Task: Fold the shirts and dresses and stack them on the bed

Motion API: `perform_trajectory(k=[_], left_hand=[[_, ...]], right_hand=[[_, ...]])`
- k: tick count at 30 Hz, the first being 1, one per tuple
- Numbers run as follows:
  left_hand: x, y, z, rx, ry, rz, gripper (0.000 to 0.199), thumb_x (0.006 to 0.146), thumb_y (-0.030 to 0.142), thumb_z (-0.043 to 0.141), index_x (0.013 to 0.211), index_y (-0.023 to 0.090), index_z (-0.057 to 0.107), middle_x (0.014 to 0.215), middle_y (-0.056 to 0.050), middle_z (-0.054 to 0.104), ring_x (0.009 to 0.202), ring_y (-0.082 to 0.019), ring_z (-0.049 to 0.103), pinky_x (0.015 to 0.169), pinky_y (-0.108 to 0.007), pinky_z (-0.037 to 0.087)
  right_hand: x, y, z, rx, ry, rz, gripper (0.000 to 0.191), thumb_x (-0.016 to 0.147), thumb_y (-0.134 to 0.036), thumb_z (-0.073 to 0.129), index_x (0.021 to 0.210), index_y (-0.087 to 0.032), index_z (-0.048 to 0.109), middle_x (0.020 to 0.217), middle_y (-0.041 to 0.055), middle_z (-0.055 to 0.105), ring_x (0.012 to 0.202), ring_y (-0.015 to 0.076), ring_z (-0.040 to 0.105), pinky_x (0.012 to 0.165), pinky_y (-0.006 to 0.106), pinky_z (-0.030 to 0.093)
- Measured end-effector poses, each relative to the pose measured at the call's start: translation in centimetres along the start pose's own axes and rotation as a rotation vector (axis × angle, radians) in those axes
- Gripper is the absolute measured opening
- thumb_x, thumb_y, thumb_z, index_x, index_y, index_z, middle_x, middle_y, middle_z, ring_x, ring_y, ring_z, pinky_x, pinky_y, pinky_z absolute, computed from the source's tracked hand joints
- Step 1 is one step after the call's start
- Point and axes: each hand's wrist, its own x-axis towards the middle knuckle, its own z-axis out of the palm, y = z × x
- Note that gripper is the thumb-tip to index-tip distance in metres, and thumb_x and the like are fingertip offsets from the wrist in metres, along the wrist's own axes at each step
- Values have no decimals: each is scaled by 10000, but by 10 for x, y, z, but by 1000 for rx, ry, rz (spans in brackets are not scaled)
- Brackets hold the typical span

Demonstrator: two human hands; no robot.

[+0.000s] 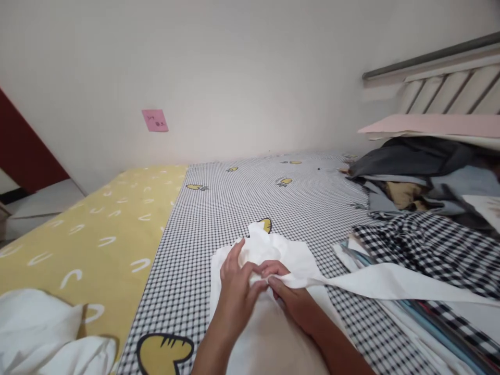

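Note:
A white garment (273,338) lies spread on the checked bedding in front of me, its upper end (269,242) loosely bunched. My left hand (238,286) is over its middle, one finger raised and the thumb and another finger pinched together on the white cloth. Right beside it, my right hand (287,291) grips a long white fabric strip (375,281) between thumb and fingers. The strip runs off to the right across the clothes pile. The fingertips of both hands meet, and the cloth between them is partly hidden.
Folded clothes, with a black-and-white checked garment (433,245), are piled at the right by a bed rail (429,60). White cloth (50,333) lies at lower left on yellow bedding (105,229). Behind the bed rises a wall with a pink note (155,120).

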Motion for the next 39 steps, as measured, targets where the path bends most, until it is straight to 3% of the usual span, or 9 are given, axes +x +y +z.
perform_trajectory(k=[3,7,13,19,22,25,29,36,39], left_hand=[[0,2,-14,5,74,14,112,941,271,521,847,235,569,1395,-96,502,1312,-285,474,1059,-544,425],[-9,10,-14,-177,82,-72,95,930,325,560,903,243,520,1129,-64,562,903,-182,619,738,-336,553],[-15,31,2,-20,-203,-166,734,662,297,854,1299,364,496,1329,-47,470,861,-173,641,646,-304,530],[-8,38,4,130,-263,-242,430,836,247,633,1251,348,581,1111,-2,606,928,-181,635,610,-248,440],[-6,32,6,-16,-205,-232,186,925,331,524,1039,299,666,952,7,649,881,-181,622,665,-267,432],[-3,23,7,-226,-122,-335,338,953,469,466,845,240,690,829,-12,679,794,-189,613,711,-292,437],[3,16,7,-450,-107,-454,376,890,524,553,880,201,744,782,-32,718,807,-222,638,749,-305,460],[3,21,1,-534,-105,-568,386,810,535,635,893,182,766,926,-62,765,924,-260,655,860,-341,468],[3,22,0,-551,-94,-588,394,803,558,631,824,180,740,762,-34,731,797,-234,650,771,-323,472]], right_hand=[[3,-1,2,105,61,46,412,917,-530,543,1218,-249,538,971,19,659,654,132,584,622,282,459],[5,-3,6,107,152,107,393,860,-607,583,908,-218,600,734,-26,590,525,114,525,517,263,425],[6,-4,12,21,225,183,425,862,-644,515,780,-229,561,573,-57,471,491,114,425,448,239,360],[13,-9,16,-176,258,41,513,881,-708,408,732,-236,540,625,-29,506,598,148,503,537,268,403],[14,-15,14,-193,239,190,591,911,-749,275,843,-253,590,499,-61,459,489,137,465,508,262,380],[13,-19,9,-123,112,336,615,915,-744,301,1032,-239,632,363,-94,391,381,125,404,460,238,333],[8,-17,-1,94,56,382,572,847,-644,579,1205,-199,609,635,-16,662,466,127,576,437,225,337],[3,-35,-20,225,445,250,413,757,-502,745,1026,-198,674,726,16,680,587,148,611,477,246,440],[-1,-48,-15,383,261,170,464,755,-503,758,1140,-263,658,1188,73,706,986,221,685,789,358,566]])
